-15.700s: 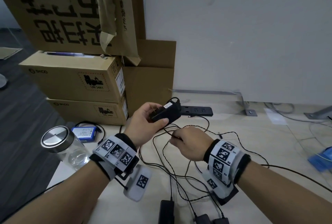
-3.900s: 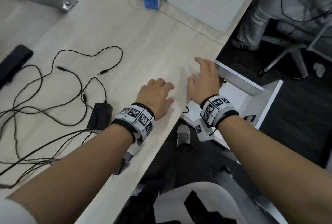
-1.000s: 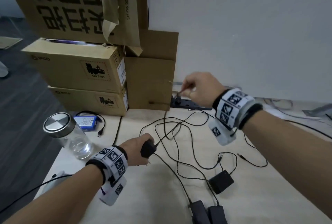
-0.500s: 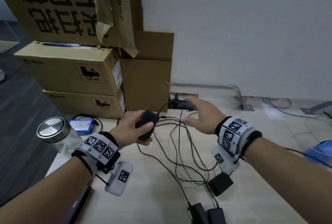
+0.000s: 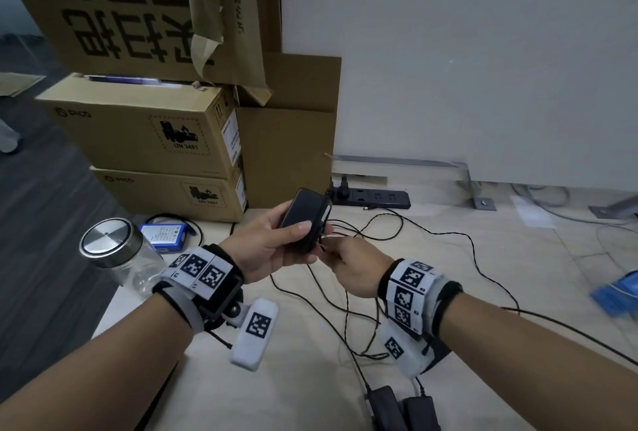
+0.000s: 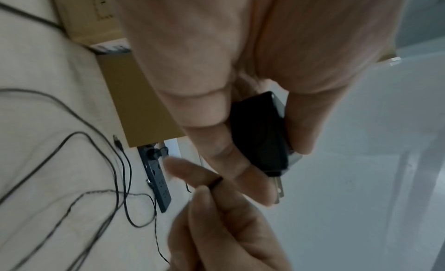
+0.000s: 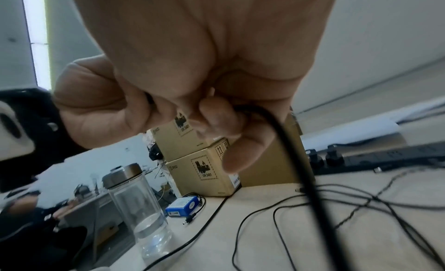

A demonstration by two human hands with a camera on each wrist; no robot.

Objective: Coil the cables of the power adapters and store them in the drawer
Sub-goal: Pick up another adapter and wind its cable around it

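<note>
My left hand (image 5: 266,244) is holding a black adapter (image 5: 303,218) above the bench (image 5: 483,278). My right hand (image 5: 352,266) is pinching its cable (image 7: 296,161) at the adapter's 5 o'clock.

I hold a power adapter (image 5: 303,218) in my left hand (image 5: 266,251) above the desk (image 5: 518,258), in front of the power strip (image 5: 374,196). My right hand (image 5: 352,266) pinches its cable (image 7: 289,142) just right of the adapter. Left of the strip stand stacked cardboard boxes (image 5: 152,133); before them sit a jar (image 5: 117,254) and a battery pack (image 5: 164,233). Two more adapters (image 5: 400,410) lie nearest me.
</note>
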